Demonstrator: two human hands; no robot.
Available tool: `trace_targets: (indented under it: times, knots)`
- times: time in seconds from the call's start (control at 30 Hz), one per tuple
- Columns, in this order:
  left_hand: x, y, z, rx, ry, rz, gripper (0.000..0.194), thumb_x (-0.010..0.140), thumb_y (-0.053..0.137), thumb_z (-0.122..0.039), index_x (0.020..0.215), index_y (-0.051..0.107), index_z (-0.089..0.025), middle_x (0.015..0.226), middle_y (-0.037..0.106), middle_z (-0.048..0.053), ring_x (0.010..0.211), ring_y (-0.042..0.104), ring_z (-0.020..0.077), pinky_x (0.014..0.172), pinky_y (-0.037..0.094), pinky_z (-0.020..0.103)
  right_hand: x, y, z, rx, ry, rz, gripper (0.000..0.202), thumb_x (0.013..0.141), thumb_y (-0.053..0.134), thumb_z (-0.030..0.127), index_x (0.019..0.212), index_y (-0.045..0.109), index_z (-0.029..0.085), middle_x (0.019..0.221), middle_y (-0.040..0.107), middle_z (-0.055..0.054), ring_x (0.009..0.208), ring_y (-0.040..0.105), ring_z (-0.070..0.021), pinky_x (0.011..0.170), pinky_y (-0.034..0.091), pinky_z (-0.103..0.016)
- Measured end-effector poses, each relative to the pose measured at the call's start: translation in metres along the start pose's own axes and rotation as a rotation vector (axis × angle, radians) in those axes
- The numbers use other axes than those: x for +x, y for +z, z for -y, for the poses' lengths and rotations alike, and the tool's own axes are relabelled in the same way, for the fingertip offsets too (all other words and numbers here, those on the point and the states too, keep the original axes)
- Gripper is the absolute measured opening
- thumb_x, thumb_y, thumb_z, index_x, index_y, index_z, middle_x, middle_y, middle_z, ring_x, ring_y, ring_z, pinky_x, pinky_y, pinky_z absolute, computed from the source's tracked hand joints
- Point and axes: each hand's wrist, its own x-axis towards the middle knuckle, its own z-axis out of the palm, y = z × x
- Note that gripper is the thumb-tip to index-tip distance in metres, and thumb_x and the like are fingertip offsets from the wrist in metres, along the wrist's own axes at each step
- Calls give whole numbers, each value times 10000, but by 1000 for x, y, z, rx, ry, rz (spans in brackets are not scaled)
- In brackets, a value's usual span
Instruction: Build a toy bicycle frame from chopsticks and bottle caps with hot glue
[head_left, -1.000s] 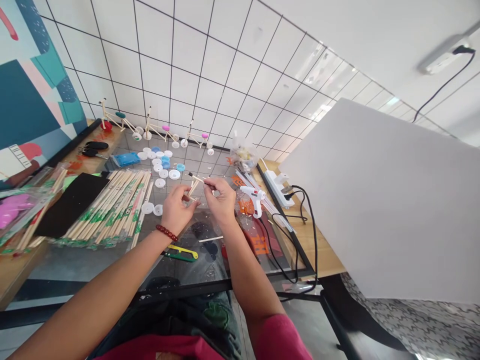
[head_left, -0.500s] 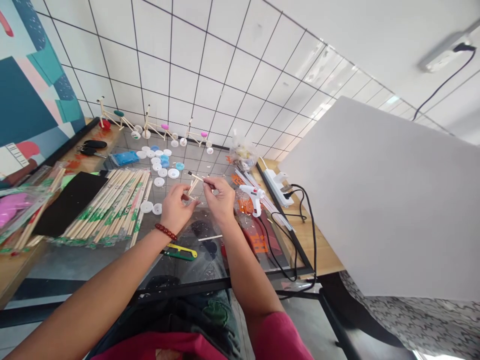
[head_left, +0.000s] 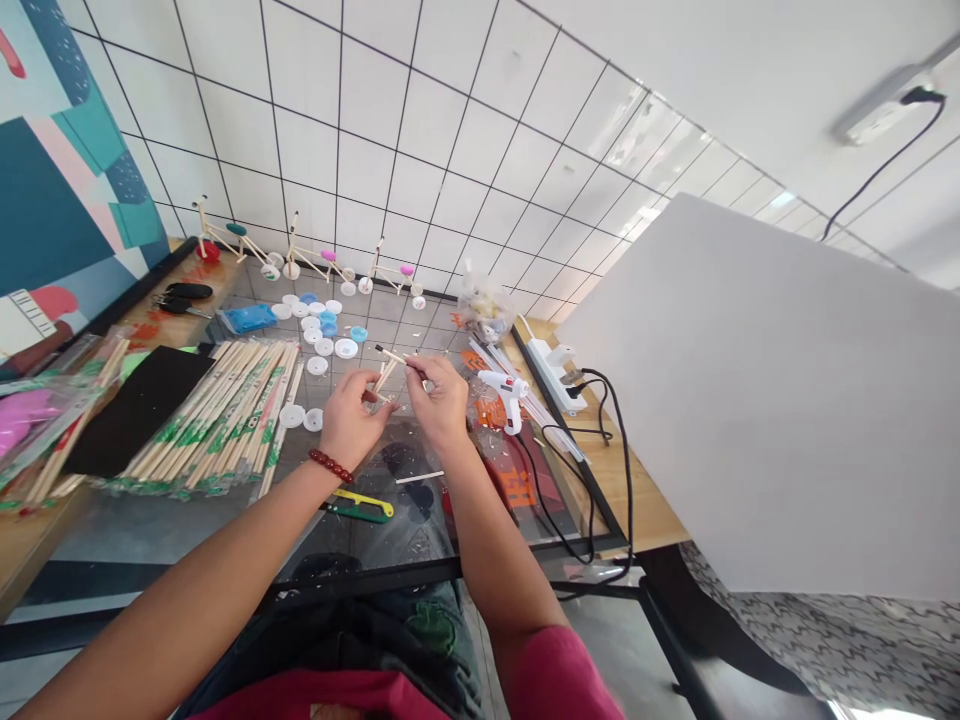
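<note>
Above the glass tabletop [head_left: 352, 545] my two hands meet. My left hand [head_left: 351, 418] pinches a small frame of joined wooden sticks [head_left: 385, 376] between thumb and fingers. My right hand [head_left: 442, 400] grips a short wooden stick with a black end [head_left: 392, 355], which lies across the top of that frame. Whether the stick and the frame are joined is too small to tell. A yellow and green utility knife [head_left: 361, 505] lies below my left hand, and a loose wooden stick [head_left: 420, 477] rests between my forearms.
White and blue bottle caps [head_left: 316, 366] lie beyond my left hand. Bundled wrapped chopsticks [head_left: 214, 415] and a black sheet [head_left: 142, 410] are left. Three small stick tricycles [head_left: 386, 272] stand along the wall. A white glue gun [head_left: 508, 395], its cord and a power strip [head_left: 556, 375] lie right.
Both hands keep nearly the same pose and hold the same pieces. The whole view has shifted very slightly.
</note>
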Motion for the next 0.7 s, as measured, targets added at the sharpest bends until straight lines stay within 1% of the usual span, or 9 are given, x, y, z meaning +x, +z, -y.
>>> trace_targets:
  times: [0.17, 0.4, 0.57, 0.7]
  knots:
    - [0, -1, 0, -2, -8, 21, 350, 645, 796, -201, 944, 615, -223, 972, 642, 28, 648, 633, 166, 657, 530, 347, 0, 1, -2, 8, -42, -18, 199, 889, 555, 171, 923, 750, 195, 863, 730, -54, 768, 664, -156, 750, 541, -272]
    - [1, -1, -1, -4, -34, 13, 352, 643, 806, -200, 940, 618, -217, 947, 633, 22, 644, 636, 170, 673, 536, 360, 0, 0, -2, -12, -13, 11, 197, 901, 553, 180, 925, 743, 229, 907, 733, -49, 855, 683, -176, 805, 547, -298]
    - [1, -1, -1, -11, -41, 15, 345, 650, 799, -195, 942, 616, -209, 940, 625, 24, 638, 634, 171, 685, 537, 374, 0, 0, -2, -7, -47, 3, 201, 916, 547, 185, 938, 742, 226, 919, 728, -61, 859, 682, -181, 803, 548, -304]
    - [1, 0, -1, -13, -37, 8, 333, 658, 792, -202, 940, 616, -217, 939, 630, 25, 638, 630, 170, 686, 537, 375, -1, 0, -2, -25, -48, 15, 207, 924, 542, 187, 953, 741, 237, 933, 727, -56, 876, 683, -179, 820, 548, -304]
